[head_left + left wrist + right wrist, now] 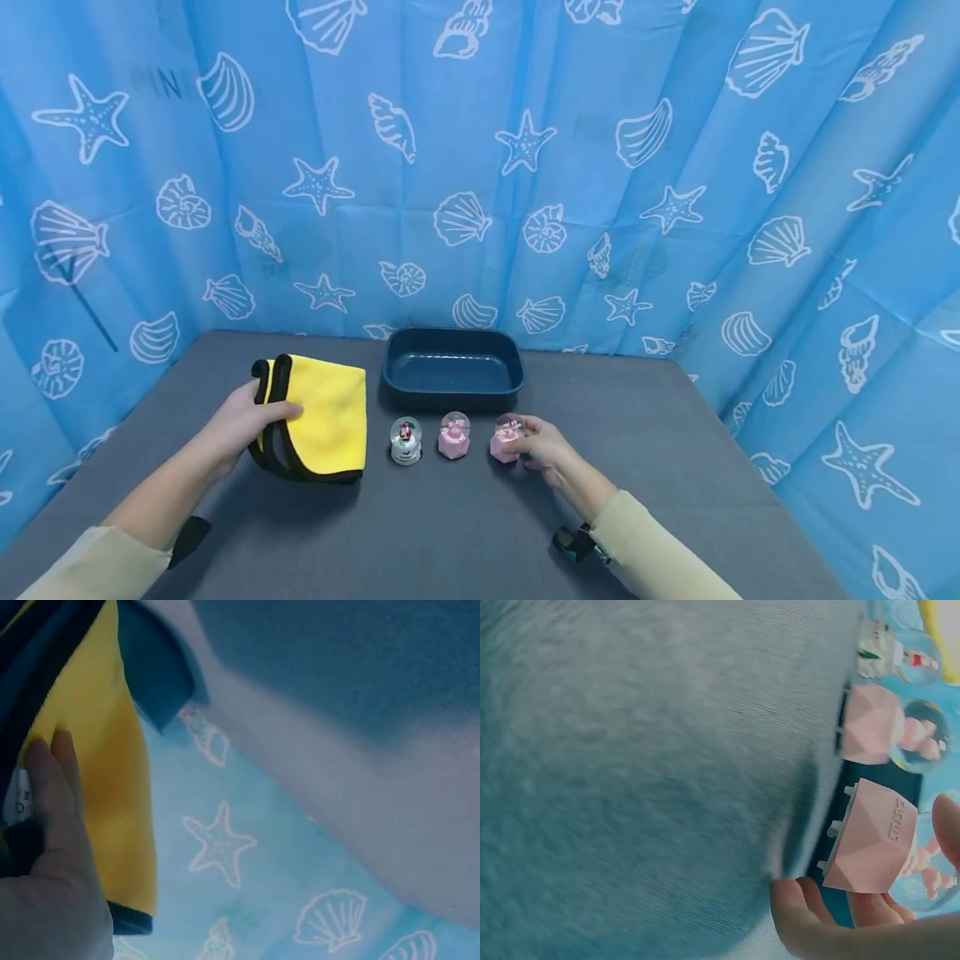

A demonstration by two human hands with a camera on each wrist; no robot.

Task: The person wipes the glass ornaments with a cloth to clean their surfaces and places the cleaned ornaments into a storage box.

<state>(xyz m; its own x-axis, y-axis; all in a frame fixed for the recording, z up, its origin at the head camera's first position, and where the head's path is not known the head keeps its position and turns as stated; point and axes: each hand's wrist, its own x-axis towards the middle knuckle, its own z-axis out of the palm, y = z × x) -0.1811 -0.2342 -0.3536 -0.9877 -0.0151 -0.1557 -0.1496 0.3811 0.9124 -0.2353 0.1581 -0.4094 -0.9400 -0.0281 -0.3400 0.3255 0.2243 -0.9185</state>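
My left hand (242,419) grips a folded yellow cloth (330,421) with black edging, held up over the left of the table; its thumb lies across the front. In the left wrist view, fingers press against the yellow side. My right hand (553,454) holds a pink snow globe (871,838) between thumb and fingers, with the small feet of its faceted base showing in the right wrist view. Whether that base touches the table, I cannot tell. To its left stand a second pink snow globe (453,437) and a white one (406,442) with a red-and-white figure inside.
Behind the snow globes sits a dark blue rectangular tray (453,400) near the table's back edge. The table (450,533) has a grey cover. A blue curtain (465,167) with white shells and starfish hangs behind and along the sides.
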